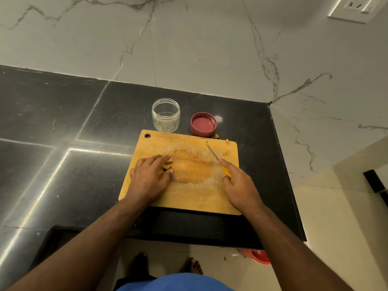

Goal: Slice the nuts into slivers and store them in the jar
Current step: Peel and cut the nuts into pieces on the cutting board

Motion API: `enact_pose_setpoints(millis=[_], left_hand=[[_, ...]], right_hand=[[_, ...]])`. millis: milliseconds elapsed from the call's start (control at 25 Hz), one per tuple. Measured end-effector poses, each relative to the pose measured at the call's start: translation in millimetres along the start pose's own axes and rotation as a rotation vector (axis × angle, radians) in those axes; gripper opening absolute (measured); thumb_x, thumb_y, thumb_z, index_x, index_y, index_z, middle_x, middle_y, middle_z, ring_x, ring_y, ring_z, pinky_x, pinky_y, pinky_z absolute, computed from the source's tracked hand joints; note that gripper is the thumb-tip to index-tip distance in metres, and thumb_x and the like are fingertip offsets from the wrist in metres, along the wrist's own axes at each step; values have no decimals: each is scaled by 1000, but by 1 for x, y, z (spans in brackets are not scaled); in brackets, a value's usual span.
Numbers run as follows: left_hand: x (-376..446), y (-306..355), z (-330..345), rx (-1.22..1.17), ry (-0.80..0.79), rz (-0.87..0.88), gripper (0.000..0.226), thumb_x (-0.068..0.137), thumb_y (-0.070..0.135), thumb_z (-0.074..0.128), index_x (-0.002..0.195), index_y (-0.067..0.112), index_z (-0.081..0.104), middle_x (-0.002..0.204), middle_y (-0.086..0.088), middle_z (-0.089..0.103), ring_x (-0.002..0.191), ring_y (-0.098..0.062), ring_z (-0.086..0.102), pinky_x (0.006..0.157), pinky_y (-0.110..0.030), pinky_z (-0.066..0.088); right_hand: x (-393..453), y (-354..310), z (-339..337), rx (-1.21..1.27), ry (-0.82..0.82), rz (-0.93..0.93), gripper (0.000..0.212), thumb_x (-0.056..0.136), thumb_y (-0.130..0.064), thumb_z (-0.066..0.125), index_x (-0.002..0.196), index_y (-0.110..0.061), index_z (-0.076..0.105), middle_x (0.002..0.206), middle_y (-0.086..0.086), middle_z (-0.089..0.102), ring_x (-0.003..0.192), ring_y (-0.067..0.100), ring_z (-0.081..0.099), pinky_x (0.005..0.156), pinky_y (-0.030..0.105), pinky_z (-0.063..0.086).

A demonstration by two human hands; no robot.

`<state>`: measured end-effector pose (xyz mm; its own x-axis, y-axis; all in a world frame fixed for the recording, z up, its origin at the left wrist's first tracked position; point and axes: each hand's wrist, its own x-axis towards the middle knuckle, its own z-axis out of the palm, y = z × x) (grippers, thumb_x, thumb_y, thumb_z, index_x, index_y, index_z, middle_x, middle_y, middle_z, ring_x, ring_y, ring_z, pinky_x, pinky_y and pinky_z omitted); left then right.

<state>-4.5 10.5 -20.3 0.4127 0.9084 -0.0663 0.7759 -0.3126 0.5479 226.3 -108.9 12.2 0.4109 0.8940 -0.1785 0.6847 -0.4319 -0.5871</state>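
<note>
While cupped over the nuts [168, 164] at the board's [189, 198] nine o'clock, left hand [148, 178], fingers curled round the heap. Right hand [239, 186] at four o'clock, gripping the knife [218, 159] by its yellow handle, forefinger laid along it, blade aimed toward one o'clock. Stray bits near the blade tip and the far right corner. Jar [166, 115] open and upright just past the board at twelve o'clock; lid [203, 124] upturned just beside it, at the jar's three o'clock, on the dark counter [63, 143].
</note>
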Motion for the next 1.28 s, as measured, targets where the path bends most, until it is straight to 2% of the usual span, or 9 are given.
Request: enact_pose_setpoints(millis=[160,240,360,480,640,800,960,1200,1280], left_hand=[[1,-4,-5,-238,75,-38,42,101,34,55,141,24,54,140,0,57,128,-20,48,107,-45,41],[0,-3,-9,-320,91,-85,38,103,28,52,140,22,57,137,0,59,123,-17,53,100,-34,43],[3,2,-14,-333,68,-152,35,104,29,49,138,26,59,133,5,61,117,-12,54,91,-27,42],[8,7,-14,-307,47,-186,36,101,34,54,136,25,61,130,4,61,111,-11,56,88,-28,47],[20,13,-10,-155,21,-209,41,93,46,64,130,29,65,124,2,60,108,-16,60,94,-40,54],[25,21,-9,57,38,-210,28,88,51,66,112,37,67,110,7,61,97,-17,59,82,-42,56],[32,13,-23,-95,-24,-215,8,89,35,67,91,31,60,88,8,65,78,-12,62,64,-32,54],[36,2,-43,-241,-92,-236,6,93,27,66,90,22,62,84,2,66,78,-14,62,64,-31,51],[36,-3,-44,-383,-114,-260,7,92,24,67,89,18,64,83,-2,67,76,-18,61,62,-31,49]], right_hand=[[-14,-5,12,97,-57,-75,52,102,-25,46,150,-42,34,149,-7,44,117,12,55,103,33,48],[-18,-7,19,141,-80,-122,52,102,-24,46,150,-40,35,150,-9,44,124,7,48,106,25,41],[-19,-7,26,138,-88,-170,51,102,-24,46,150,-38,36,146,-9,48,115,-2,42,97,16,36],[-18,-5,29,124,-88,-192,51,102,-26,46,150,-39,35,144,-7,50,117,5,48,96,18,38],[-15,-7,31,106,-88,-193,51,102,-28,46,150,-40,34,143,-6,51,123,13,51,100,25,42],[-16,-14,33,142,-97,-167,51,103,-28,47,150,-39,34,148,-9,47,129,7,45,100,14,31],[-21,-27,39,106,-152,-196,49,103,-28,47,151,-36,35,149,-9,46,133,6,42,101,11,27],[-21,-46,53,18,-165,-235,51,102,-26,46,151,-34,34,148,-6,47,131,9,44,106,18,32],[-22,-49,58,6,-173,-244,52,102,-26,46,152,-34,34,148,-6,47,131,9,44,108,21,34]])
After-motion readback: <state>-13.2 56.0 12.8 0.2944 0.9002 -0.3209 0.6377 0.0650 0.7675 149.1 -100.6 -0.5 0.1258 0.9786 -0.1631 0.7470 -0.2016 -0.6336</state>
